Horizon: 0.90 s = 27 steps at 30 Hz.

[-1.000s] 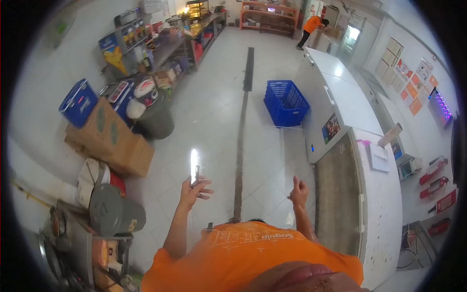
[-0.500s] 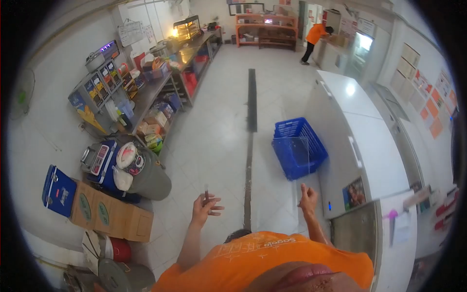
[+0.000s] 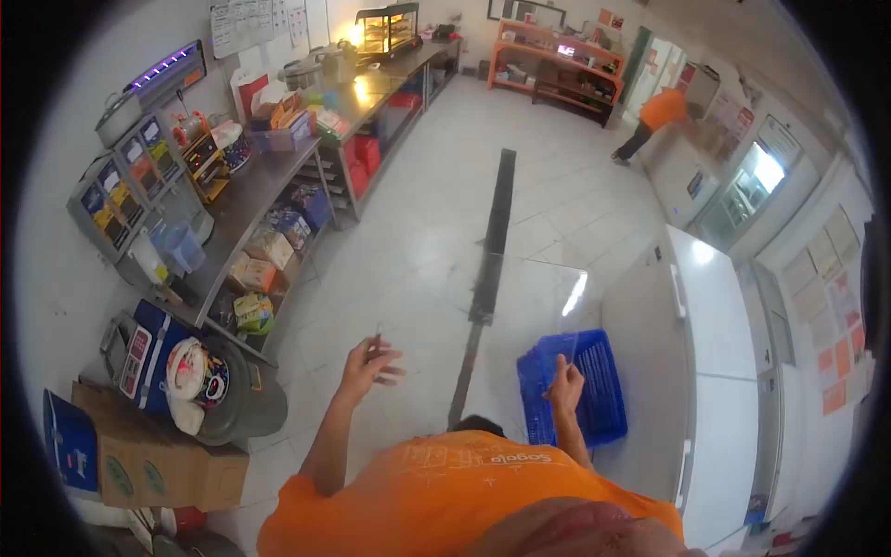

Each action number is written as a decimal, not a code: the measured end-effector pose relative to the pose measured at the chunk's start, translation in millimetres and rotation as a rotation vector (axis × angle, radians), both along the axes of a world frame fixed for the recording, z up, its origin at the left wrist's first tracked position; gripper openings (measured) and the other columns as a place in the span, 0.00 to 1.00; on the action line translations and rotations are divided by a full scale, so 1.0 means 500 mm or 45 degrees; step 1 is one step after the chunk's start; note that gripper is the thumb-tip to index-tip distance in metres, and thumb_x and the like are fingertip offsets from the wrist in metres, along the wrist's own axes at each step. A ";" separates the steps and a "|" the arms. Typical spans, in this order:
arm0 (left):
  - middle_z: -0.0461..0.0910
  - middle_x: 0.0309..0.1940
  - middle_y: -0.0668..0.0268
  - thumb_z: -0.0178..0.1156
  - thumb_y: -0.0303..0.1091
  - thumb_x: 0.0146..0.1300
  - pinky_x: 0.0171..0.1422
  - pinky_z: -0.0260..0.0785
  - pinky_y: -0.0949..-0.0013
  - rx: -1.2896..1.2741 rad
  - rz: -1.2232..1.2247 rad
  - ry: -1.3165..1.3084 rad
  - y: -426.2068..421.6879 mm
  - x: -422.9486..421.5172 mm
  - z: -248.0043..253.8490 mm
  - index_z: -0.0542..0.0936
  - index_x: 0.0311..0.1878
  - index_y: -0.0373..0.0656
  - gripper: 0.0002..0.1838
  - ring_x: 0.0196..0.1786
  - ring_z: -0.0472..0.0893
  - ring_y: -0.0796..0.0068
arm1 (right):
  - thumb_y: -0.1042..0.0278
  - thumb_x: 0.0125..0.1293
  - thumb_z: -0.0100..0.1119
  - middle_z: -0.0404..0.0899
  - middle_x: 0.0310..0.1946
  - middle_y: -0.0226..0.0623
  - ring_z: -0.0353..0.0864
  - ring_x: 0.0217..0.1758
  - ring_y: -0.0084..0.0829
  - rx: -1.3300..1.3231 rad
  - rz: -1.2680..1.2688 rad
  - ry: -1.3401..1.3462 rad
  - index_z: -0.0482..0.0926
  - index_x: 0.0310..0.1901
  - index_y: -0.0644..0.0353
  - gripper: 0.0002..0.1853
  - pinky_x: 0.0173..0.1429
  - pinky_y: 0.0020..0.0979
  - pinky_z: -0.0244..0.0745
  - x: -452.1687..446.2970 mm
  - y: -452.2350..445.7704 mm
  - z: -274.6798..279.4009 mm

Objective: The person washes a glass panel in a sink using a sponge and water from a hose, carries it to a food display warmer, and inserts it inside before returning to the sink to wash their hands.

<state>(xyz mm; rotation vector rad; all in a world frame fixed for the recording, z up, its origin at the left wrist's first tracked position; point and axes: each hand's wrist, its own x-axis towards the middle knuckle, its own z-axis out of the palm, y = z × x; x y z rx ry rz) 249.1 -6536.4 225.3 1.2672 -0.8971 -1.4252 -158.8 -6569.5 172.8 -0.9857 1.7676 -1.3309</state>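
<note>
My left hand (image 3: 369, 369) is at the lower centre-left, with a small thin item pinched upright at its fingertips and the other fingers spread; what the item is stays unclear. My right hand (image 3: 564, 385) is curled with the thumb up, at the lower edge of a clear, see-through sheet (image 3: 538, 290) that shows a bright glare streak. Behind and below this hand, a blue plastic crate (image 3: 603, 390) stands on the floor.
White chest freezers (image 3: 715, 325) line the right side. At left are a steel counter (image 3: 264, 176), a grey bin (image 3: 260, 399) and cardboard boxes (image 3: 176, 464). A person in an orange shirt (image 3: 663, 110) bends near the back right. A dark strip (image 3: 497, 213) crosses the floor.
The view has tilted up and turned left. The crate now appears lower, behind my right hand, and more of the left counter shows. Both hands keep much the same pose.
</note>
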 end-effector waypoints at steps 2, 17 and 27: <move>0.81 0.48 0.50 0.59 0.32 0.67 0.34 0.82 0.64 -0.023 -0.108 -0.046 -0.181 -0.002 0.006 0.69 0.54 0.35 0.17 0.40 0.87 0.55 | 0.47 0.71 0.57 0.61 0.10 0.27 0.61 0.08 0.20 -0.012 -0.089 -0.024 0.64 0.22 0.56 0.26 0.12 0.28 0.67 0.005 -0.135 -0.031; 0.81 0.49 0.50 0.56 0.29 0.68 0.34 0.83 0.60 -0.008 0.346 0.060 -1.227 0.135 -0.056 0.69 0.52 0.41 0.12 0.41 0.87 0.53 | 0.48 0.69 0.59 0.64 0.13 0.30 0.68 0.12 0.23 -0.047 0.328 0.037 0.68 0.24 0.62 0.25 0.11 0.26 0.64 0.198 -1.451 0.001; 0.81 0.47 0.49 0.55 0.30 0.67 0.32 0.84 0.61 -0.087 0.205 0.092 -2.103 0.311 -0.029 0.68 0.51 0.40 0.12 0.39 0.87 0.53 | 0.49 0.68 0.60 0.66 0.13 0.31 0.66 0.10 0.23 -0.008 0.136 0.032 0.72 0.27 0.65 0.24 0.11 0.28 0.66 0.325 -2.222 -0.007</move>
